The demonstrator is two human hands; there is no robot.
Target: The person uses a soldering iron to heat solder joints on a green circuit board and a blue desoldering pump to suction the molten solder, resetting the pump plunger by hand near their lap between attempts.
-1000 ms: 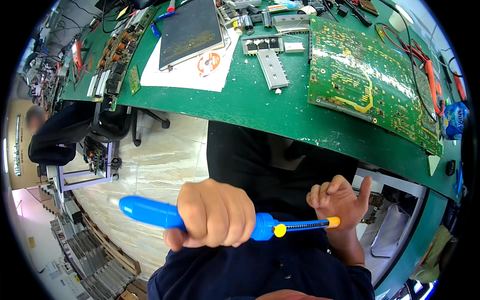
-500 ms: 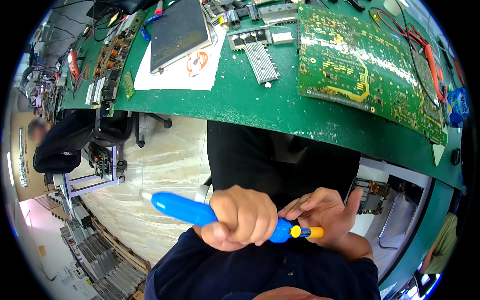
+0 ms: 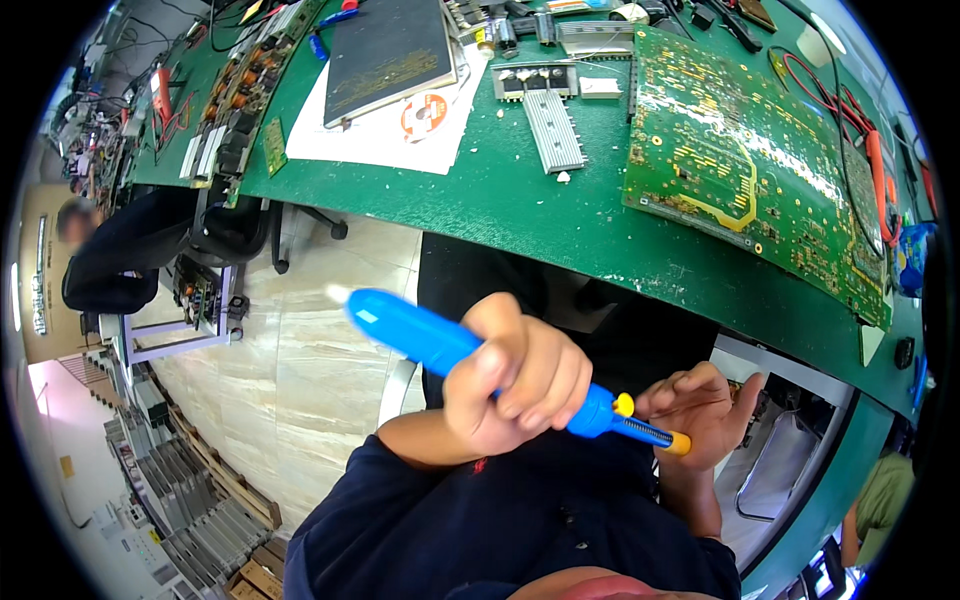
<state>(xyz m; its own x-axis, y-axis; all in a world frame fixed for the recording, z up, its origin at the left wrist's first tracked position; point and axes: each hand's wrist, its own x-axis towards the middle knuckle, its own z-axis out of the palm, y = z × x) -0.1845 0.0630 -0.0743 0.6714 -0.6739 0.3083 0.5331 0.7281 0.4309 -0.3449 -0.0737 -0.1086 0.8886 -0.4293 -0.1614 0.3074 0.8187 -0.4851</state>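
Observation:
My left hand (image 3: 522, 385) is wrapped around the blue barrel of a desoldering pump (image 3: 410, 328). The pump lies aslant in front of my chest, its pale nozzle up to the left. At its lower right end a dark springy rod with a yellow cap sticks out, beside a small yellow button. My right hand (image 3: 708, 412) is open, palm up with fingers spread. The yellow cap rests at its palm, apparently touching it; the fingers do not close around it.
A large green circuit board (image 3: 740, 150) lies on the green bench (image 3: 480, 215) at right. A finned heatsink piece (image 3: 553, 130), a black notebook (image 3: 390, 60) on white paper and a long component-filled board (image 3: 235, 100) lie further left. A black chair (image 3: 225, 240) stands at left.
Both hands and the pump have moved up and rightward in view. The pump now tilts more steeply, and more of its rod shows. The view has shifted slightly.

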